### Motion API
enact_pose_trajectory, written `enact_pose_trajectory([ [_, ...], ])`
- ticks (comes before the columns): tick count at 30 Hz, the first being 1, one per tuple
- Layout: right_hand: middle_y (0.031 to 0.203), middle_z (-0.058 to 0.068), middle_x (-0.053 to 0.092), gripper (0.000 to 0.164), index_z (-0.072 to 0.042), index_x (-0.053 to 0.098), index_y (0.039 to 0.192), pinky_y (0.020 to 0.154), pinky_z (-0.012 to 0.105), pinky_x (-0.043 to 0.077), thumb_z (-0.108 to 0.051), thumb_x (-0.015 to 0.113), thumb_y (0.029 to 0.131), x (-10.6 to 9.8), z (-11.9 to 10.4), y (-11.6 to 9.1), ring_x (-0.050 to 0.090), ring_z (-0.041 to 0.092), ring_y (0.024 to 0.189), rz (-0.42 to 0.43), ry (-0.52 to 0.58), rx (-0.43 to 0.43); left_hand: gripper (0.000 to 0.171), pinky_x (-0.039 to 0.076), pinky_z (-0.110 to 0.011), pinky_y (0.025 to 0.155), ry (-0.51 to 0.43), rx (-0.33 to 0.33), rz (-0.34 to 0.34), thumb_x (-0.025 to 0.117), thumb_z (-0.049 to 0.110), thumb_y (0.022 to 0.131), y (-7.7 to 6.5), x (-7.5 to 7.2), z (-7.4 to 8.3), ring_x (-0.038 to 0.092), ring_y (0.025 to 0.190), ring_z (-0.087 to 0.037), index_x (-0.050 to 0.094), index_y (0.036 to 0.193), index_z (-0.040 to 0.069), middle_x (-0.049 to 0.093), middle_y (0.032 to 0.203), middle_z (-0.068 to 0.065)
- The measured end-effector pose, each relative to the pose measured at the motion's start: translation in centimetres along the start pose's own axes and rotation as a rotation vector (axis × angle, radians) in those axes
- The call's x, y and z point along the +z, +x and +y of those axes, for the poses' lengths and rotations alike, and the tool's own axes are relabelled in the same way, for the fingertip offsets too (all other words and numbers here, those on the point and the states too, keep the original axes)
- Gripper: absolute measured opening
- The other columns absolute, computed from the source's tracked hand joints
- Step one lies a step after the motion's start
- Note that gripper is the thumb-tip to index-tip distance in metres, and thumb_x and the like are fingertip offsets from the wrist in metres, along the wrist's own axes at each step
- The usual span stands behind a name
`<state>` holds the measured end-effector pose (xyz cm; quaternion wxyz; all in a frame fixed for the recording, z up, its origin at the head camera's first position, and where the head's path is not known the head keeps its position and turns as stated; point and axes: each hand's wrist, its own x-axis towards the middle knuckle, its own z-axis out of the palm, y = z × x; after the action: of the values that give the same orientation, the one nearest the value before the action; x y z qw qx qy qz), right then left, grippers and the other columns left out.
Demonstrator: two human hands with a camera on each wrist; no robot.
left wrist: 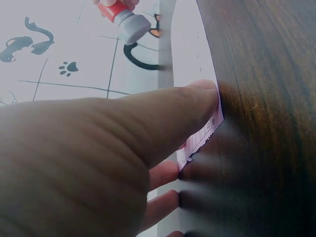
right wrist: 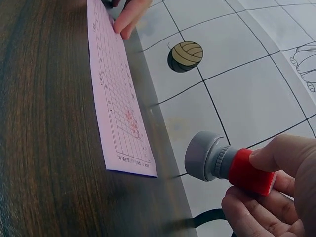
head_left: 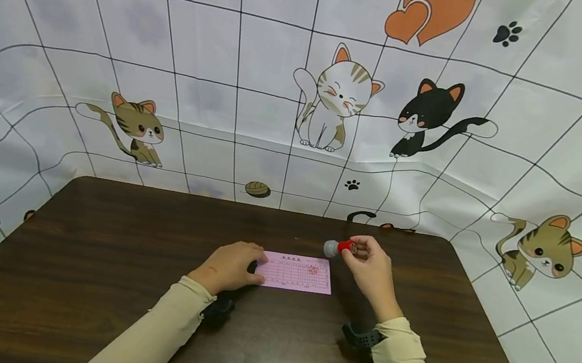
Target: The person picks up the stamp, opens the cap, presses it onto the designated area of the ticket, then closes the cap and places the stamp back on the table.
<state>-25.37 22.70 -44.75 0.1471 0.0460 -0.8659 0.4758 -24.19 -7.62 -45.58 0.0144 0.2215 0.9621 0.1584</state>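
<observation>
A pink printed form [head_left: 294, 273] lies flat on the dark wooden table, with a red stamp mark [right wrist: 132, 123] near its right end. My left hand [head_left: 234, 266] rests on the form's left end, thumb pressing the near corner and fingertips touching the far one. The left wrist view shows a ragged edge on the form [left wrist: 190, 54] beside the thumb. Above and just beyond the form's right end, my right hand [head_left: 371, 269] pinches a stamp [right wrist: 252, 173] by its red body. The stamp's grey round end [right wrist: 201, 155] points left, tilted and apart from the paper.
The brown table [head_left: 101, 279] ends at a back edge against a white sheet [head_left: 196, 98] printed with cats and grid lines. Dark bands [head_left: 362, 336] circle both wrists below light sleeves.
</observation>
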Motion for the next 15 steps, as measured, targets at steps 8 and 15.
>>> enact_pose_trajectory([
  [8,0.11,0.02,0.073,0.032,0.002,0.066,0.122,0.087,0.046,0.06,-0.007,0.075,0.093,-0.21,0.41,0.01,0.074,0.033,0.097,0.017,-0.048,-0.013,0.044,0.049,-0.047,0.107,0.006,0.016,0.0,0.083,0.035,0.089,-0.09,0.03,-0.13,0.061,0.129,-0.028,0.074,0.124,0.01,0.067,0.137,-0.008],
  [15,0.112,0.019,0.072,0.031,0.001,0.07,0.123,0.089,0.044,0.06,-0.006,0.075,0.093,-0.68,0.84,0.26,0.073,0.031,0.1,0.022,-0.097,-0.058,0.044,0.05,-0.047,0.106,0.006,0.016,-0.003,0.084,0.034,0.088,-0.12,-0.02,-0.05,0.061,0.128,-0.028,0.075,0.124,0.01,0.066,0.137,-0.008],
])
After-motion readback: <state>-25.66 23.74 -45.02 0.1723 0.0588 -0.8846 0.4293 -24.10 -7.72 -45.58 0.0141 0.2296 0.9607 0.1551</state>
